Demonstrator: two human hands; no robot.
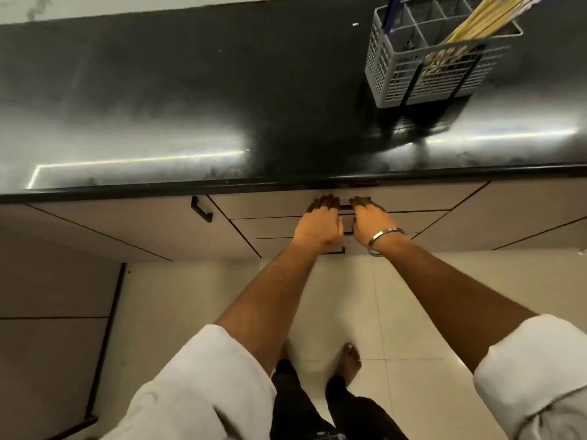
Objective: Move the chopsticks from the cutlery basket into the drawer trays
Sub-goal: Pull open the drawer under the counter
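A grey plastic cutlery basket stands on the black countertop at the back right. A bundle of yellow chopsticks leans out of its right compartments toward the upper right. Below the counter edge is the top drawer, closed, with a dark handle. My left hand and my right hand rest side by side on that handle, fingers curled over it. A metal bangle circles my right wrist. The drawer trays are hidden.
Two more drawer fronts lie below the top one. A cabinet door with a black handle is to the left. A blue-handled item stands in the basket's left corner. Pale floor tiles and my feet are below.
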